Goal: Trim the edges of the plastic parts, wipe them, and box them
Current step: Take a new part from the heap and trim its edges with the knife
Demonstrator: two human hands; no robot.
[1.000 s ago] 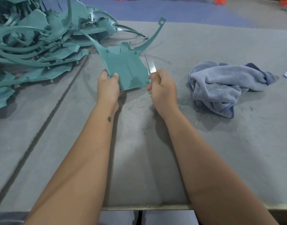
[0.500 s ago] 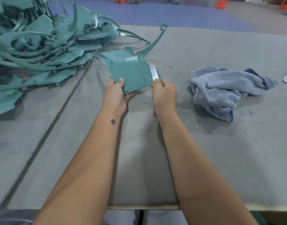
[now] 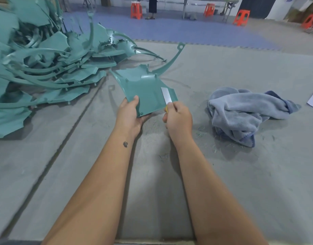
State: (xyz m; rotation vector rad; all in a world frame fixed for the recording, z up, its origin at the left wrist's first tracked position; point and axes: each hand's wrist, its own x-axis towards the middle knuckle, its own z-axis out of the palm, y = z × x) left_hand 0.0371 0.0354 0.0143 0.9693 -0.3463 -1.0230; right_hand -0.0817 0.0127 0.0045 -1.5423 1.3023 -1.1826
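Step in hand: edge trimming. Left hand [image 3: 130, 113] grips the near corner of a teal plastic part [image 3: 145, 92], thumb on top, holding it just above the grey worktop [image 3: 223, 183]. Right hand [image 3: 177, 118] is closed around a blade [image 3: 166, 95], which lies flat along the part's right edge. Pile of untrimmed parts [image 3: 46, 64] sits far left; blue cloth [image 3: 244, 112] lies right, untouched. No box in view. Judgement: next, draw the blade along the edge with the part held steady, then reach for the cloth to wipe. Fine shavings litter the worktop near the cloth.
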